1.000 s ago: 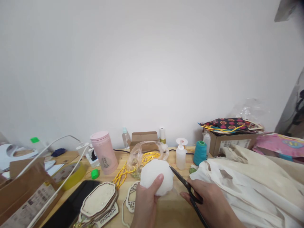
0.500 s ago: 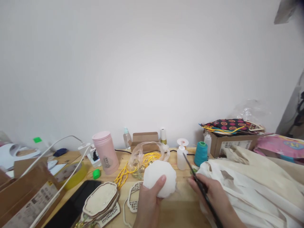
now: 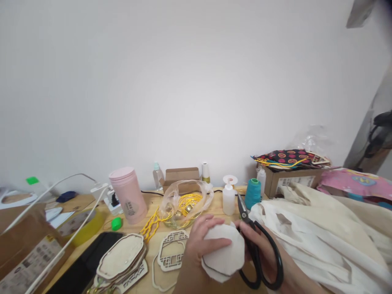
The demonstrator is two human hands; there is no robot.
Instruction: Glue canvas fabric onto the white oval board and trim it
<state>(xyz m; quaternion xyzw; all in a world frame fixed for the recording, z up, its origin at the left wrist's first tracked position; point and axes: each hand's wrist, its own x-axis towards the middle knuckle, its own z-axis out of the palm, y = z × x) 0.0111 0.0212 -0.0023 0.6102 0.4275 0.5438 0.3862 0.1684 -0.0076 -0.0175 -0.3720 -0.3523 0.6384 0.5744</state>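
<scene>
My left hand point(image 3: 197, 247) is closed around a white piece with a many-cornered edge point(image 3: 226, 253), fabric or paper, with fingers across its face. A second layer shows below it at the lower edge, along a dark line. In my right hand point(image 3: 266, 247) is a pair of scissors point(image 3: 277, 257) with black loop handles, the blades pointing up and away. The right fingertips meet the piece's right edge. Wooden lattice frames point(image 3: 172, 261) lie left of my left hand. Beyond the hands stand a white pump bottle point(image 3: 228, 200) and a teal thread cone point(image 3: 253, 194).
At left are a stack of wooden plaques point(image 3: 121, 255), a black phone point(image 3: 85, 261), yellow tape point(image 3: 82, 228), a pink tumbler point(image 3: 128, 196) and an open carton point(image 3: 27, 241). A clear bag with yellow cord point(image 3: 190, 202) sits mid-table. Cream cloth point(image 3: 324, 228) is heaped at right.
The white piece has moved down and right, and my left fingers now lie over it. My right hand has come in to its edge; the scissors have turned, showing their loops. The view shifted slightly.
</scene>
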